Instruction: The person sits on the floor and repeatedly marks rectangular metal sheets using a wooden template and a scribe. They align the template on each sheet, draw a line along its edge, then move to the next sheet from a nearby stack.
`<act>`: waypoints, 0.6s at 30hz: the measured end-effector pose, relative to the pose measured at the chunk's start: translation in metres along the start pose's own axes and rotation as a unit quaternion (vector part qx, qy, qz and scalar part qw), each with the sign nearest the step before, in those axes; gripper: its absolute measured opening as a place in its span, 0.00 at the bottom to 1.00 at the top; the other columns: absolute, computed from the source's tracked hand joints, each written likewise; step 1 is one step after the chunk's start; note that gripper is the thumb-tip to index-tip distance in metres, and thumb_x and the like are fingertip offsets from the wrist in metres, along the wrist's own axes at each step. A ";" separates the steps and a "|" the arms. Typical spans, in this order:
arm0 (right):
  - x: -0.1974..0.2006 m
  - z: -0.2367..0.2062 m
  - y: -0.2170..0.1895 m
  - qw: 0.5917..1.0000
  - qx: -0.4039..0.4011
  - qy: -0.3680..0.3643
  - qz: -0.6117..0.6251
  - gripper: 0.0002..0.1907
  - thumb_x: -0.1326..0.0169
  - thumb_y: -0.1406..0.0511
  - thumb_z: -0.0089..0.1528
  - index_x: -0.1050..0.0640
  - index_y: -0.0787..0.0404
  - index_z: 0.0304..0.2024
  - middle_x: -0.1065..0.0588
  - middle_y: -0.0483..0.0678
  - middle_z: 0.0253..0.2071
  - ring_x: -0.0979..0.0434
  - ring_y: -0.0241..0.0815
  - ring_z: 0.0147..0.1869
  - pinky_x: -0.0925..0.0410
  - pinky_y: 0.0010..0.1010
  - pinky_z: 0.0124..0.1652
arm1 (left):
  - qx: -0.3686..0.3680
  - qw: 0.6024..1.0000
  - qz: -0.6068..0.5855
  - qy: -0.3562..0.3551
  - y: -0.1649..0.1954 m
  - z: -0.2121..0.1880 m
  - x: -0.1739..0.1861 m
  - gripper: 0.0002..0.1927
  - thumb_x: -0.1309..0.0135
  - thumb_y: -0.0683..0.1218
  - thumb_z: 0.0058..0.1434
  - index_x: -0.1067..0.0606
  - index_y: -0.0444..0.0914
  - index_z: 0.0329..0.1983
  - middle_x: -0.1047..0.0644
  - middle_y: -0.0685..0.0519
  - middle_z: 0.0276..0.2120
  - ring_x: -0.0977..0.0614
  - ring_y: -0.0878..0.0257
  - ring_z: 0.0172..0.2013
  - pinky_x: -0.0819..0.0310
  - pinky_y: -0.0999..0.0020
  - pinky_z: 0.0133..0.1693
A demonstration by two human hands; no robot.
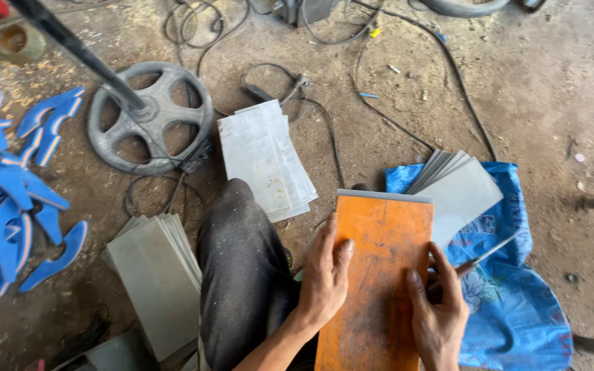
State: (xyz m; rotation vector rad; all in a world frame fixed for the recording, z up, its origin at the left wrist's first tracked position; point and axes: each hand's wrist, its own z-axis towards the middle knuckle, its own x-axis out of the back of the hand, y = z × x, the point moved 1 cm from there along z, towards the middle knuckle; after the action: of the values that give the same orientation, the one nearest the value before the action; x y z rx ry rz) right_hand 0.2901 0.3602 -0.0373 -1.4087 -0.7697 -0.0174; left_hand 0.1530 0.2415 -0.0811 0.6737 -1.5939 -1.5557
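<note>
Across my lap, the orange rusty plate (379, 275) lies flat and lengthwise, its far end capped by a thin grey sheet edge. My left hand (326, 275) presses palm-down on its left side, fingers (330, 237) spread flat rather than curled, so it steadies the plate without gripping it. My right hand (438, 309) sits at the right edge, fingers bent around a slim metal scriber or blade (486, 254) that points away over the blue sack (517, 323).

I judge the plate stiff and fairly heavy for its size, rough with rust, so not slippery, but its cut edges look sharp; the long sides near the middle seem the safest place to take hold.

Just beyond it, a fanned stack of smooth grey sheets (458, 189) rests on the sack. Another grey stack (156, 275) lies by my dark trouser knee (242, 261), and a paler, scuffed stack (262, 158) lies farther out on the dirt floor (551, 89). A cast spoked wheel base (149, 117) with a dark pole stands to the left, black cables (393, 117) loop across the ground, and curved blue cut-outs (15, 192) are heaped at the far left.
</note>
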 end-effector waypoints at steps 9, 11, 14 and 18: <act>0.006 0.007 -0.009 0.998 -0.026 -0.020 0.044 0.30 0.40 0.69 0.60 0.28 0.60 0.66 0.29 0.44 0.33 0.31 0.32 0.30 0.35 0.24 0.30 | -0.016 0.998 0.066 0.015 0.006 0.007 0.000 0.31 0.56 0.52 0.74 0.42 0.29 0.73 0.33 0.30 0.66 0.27 0.38 0.64 0.26 0.51 0.59; 0.009 0.007 -0.008 0.998 -0.039 -0.024 0.034 0.30 0.40 0.69 0.60 0.28 0.60 0.66 0.29 0.44 0.32 0.31 0.32 0.30 0.34 0.24 0.30 | 0.021 0.999 0.039 -0.002 0.008 0.007 -0.001 0.32 0.57 0.53 0.72 0.44 0.30 0.73 0.34 0.31 0.66 0.26 0.41 0.63 0.23 0.54 0.57; 0.011 0.005 -0.003 0.999 -0.010 -0.019 0.029 0.30 0.39 0.69 0.60 0.28 0.61 0.66 0.29 0.43 0.34 0.31 0.31 0.33 0.34 0.23 0.32 | 0.010 1.000 0.030 0.000 0.011 0.006 -0.004 0.32 0.56 0.52 0.72 0.44 0.30 0.73 0.33 0.30 0.65 0.24 0.43 0.61 0.21 0.55 0.55; 0.012 0.002 0.005 1.000 -0.014 -0.004 0.000 0.30 0.39 0.68 0.61 0.27 0.60 0.66 0.26 0.46 0.38 0.31 0.33 0.34 0.33 0.23 0.34 | 0.096 0.995 0.007 0.001 0.012 0.004 -0.007 0.34 0.55 0.52 0.67 0.43 0.34 0.74 0.31 0.34 0.60 0.17 0.47 0.51 0.12 0.59 0.43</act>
State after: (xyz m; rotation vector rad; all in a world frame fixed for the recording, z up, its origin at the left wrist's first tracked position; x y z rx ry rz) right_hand 0.3001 0.3681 -0.0357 -1.4364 -0.7778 -0.0227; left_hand 0.1558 0.2510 -0.0704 0.7665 -1.7569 -1.4032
